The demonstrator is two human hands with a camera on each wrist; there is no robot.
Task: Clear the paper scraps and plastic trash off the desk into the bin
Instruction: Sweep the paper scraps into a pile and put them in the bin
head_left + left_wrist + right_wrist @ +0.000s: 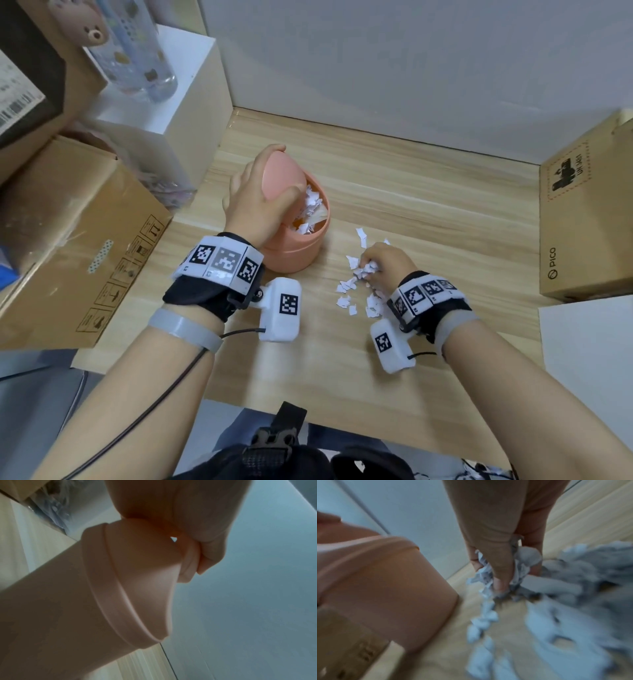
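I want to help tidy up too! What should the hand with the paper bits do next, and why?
Probably lift the right hand with its bunch of paper scraps over to the pink bin, since the left hand holds the lid tilted open.

The pale wood-grain worktop carries a pink bin near its centre. Torn paper scraps lie scattered at the bin's 4 o'clock. Cardboard boxes stand at 9 o'clock and 3 o'clock.
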